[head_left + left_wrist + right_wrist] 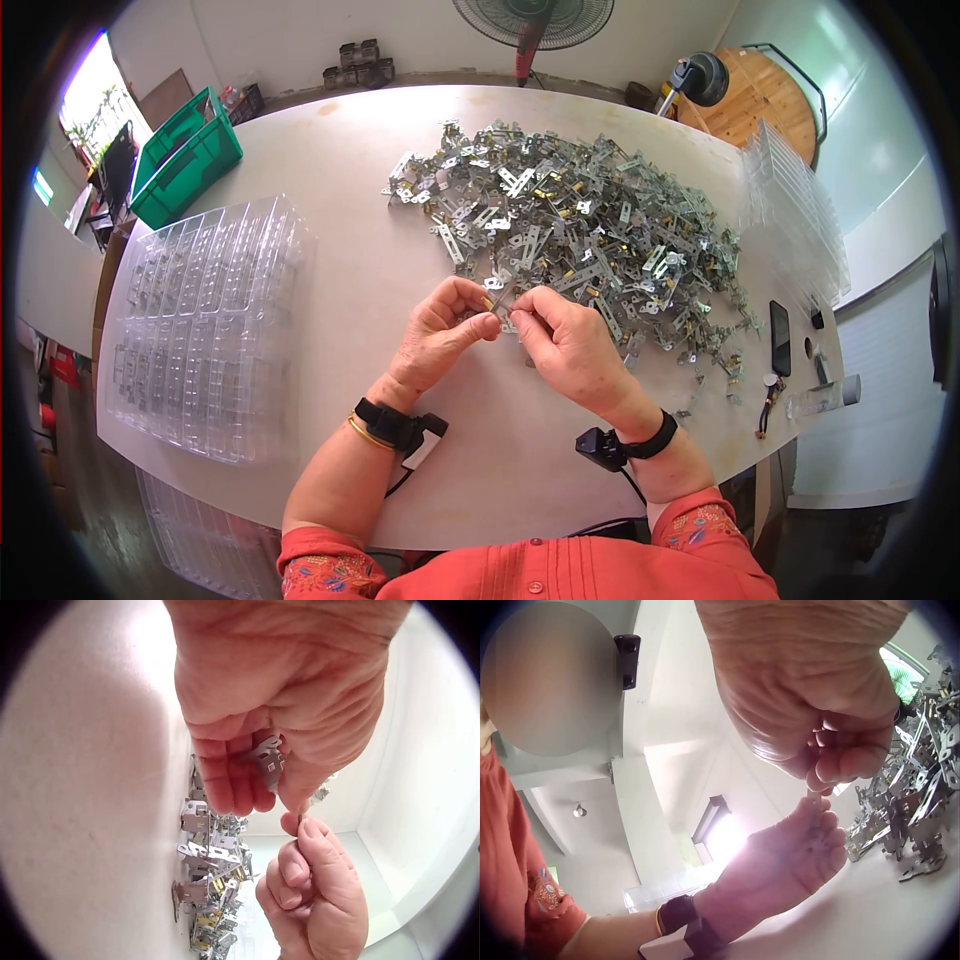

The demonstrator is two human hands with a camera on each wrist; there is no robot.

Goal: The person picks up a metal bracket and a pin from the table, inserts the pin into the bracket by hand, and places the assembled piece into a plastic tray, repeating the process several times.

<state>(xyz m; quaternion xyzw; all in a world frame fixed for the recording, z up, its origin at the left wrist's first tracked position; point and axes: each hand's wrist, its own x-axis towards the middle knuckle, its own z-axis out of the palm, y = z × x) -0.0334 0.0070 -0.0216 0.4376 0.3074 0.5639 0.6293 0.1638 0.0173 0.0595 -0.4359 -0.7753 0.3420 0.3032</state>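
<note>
In the head view both hands meet at the near edge of a heap of small metal parts (590,220). My left hand (435,335) holds a metal piece; the left wrist view shows a flat silver part (271,766) with small square holes between its thumb and fingers. My right hand (575,345) pinches a thin metal piece between thumb and forefinger, right at the left fingertips. In the right wrist view a narrow pale piece (814,801) spans from the right fingertips to the left hand (780,862). Whether these are one part or two, I cannot tell.
Clear plastic trays (210,330) are stacked on the left, more trays (795,215) at the far right. A green crate (187,160) stands back left. On the right lie a phone (780,338) and a clear bottle (815,400). A fan (535,15) is beyond the table.
</note>
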